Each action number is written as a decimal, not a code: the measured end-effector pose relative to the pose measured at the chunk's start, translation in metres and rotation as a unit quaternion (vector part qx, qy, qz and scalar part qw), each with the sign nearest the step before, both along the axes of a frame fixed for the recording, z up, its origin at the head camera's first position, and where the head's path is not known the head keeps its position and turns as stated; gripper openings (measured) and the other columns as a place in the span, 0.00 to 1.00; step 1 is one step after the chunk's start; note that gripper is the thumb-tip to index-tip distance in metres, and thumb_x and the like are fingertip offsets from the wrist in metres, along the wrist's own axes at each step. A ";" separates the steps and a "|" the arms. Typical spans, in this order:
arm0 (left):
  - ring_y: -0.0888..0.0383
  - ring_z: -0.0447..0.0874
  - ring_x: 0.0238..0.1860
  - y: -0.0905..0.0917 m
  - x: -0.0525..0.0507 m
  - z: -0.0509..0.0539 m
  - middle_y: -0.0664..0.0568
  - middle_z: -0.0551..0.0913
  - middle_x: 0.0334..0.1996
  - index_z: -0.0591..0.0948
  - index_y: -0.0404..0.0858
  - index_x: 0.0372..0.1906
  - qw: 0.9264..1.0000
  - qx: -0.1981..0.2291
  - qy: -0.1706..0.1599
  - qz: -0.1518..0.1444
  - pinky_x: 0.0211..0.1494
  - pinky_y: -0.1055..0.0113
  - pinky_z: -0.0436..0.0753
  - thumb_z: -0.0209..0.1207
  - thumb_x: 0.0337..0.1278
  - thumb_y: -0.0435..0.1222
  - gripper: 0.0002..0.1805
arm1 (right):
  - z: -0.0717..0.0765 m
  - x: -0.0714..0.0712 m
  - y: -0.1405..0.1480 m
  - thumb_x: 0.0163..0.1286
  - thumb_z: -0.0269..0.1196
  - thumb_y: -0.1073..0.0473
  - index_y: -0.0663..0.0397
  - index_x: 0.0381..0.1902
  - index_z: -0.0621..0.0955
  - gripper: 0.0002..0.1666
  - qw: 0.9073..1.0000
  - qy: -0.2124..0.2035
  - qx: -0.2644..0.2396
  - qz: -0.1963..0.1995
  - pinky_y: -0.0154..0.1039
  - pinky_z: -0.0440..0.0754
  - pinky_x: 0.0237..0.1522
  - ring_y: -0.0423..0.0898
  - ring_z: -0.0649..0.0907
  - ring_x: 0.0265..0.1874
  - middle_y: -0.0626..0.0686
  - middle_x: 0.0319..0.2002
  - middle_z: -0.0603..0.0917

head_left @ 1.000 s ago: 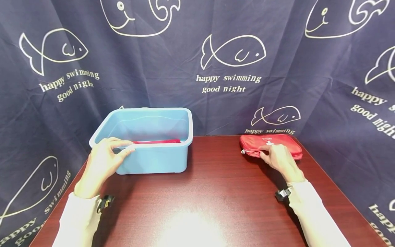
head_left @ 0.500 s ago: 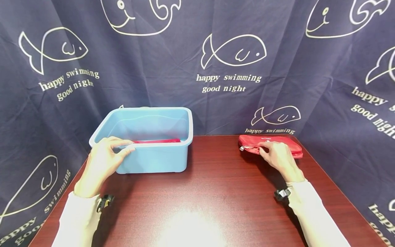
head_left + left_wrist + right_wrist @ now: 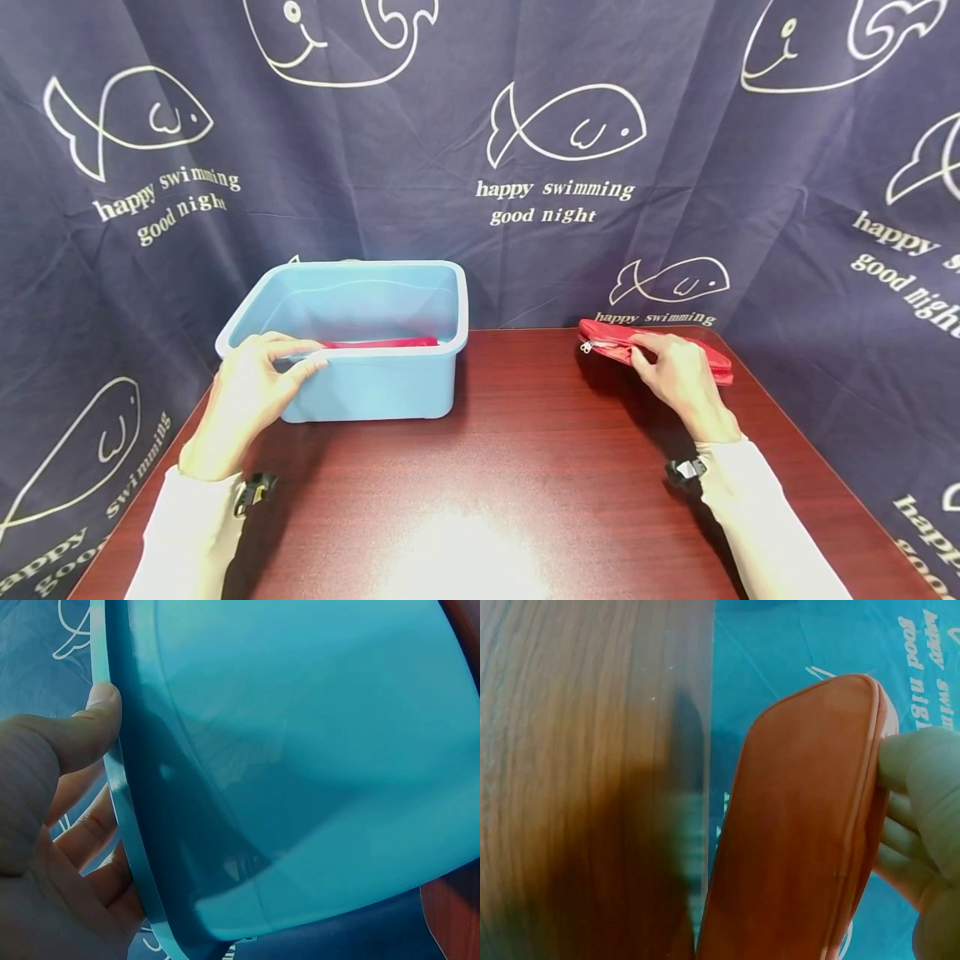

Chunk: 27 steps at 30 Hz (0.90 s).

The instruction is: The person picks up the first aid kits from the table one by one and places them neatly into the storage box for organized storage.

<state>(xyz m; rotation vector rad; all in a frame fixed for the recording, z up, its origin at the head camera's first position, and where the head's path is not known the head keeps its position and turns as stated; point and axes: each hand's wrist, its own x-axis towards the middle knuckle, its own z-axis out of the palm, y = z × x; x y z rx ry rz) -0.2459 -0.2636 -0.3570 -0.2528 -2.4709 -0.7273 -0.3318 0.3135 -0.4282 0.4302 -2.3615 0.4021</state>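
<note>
On the left of the table stands a light blue plastic bin (image 3: pixel 375 387), and my left hand (image 3: pixel 251 392) grips its near rim at the front left corner. In the left wrist view the thumb (image 3: pixel 101 712) lies over the rim, with the other fingers on the far side of it. A red item (image 3: pixel 386 342) lies inside the bin, mostly hidden by the front wall. At the right my right hand (image 3: pixel 682 379) pinches the near edge of a red zippered pouch (image 3: pixel 708 354). The pouch is tilted, its near edge raised, and its underside fills much of the right wrist view.
The reddish-brown wooden table (image 3: pixel 480 467) has a bright glare near its front. A dark blue curtain (image 3: pixel 420 200) with white fish drawings and lettering hangs behind and along both sides, close to the bin and the pouch.
My right hand has lifted the pouch's near edge, tipping it up so its top face and white cross are no longer visible. The left hand and the bin have stayed in place.
</note>
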 end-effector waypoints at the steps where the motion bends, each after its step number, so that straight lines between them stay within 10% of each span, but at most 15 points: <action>1: 0.51 0.83 0.46 0.000 0.000 0.000 0.55 0.90 0.40 0.93 0.52 0.42 1.000 -0.001 0.000 0.000 0.44 0.51 0.75 0.75 0.57 0.45 0.09 | 0.001 0.000 -0.001 0.61 0.68 0.64 0.51 0.42 0.91 0.12 1.000 0.003 -0.004 0.000 0.58 0.81 0.36 0.60 0.89 0.35 0.58 0.36 0.91; 27: 0.51 0.83 0.46 -0.001 -0.001 -0.002 0.55 0.91 0.39 0.93 0.50 0.42 1.000 0.006 0.009 -0.005 0.46 0.50 0.75 0.76 0.54 0.43 0.10 | 0.022 0.009 -0.016 0.61 0.68 0.63 0.51 0.42 0.92 0.12 0.992 0.070 -0.109 -0.001 0.42 0.72 0.31 0.56 0.87 0.26 0.57 0.35 0.91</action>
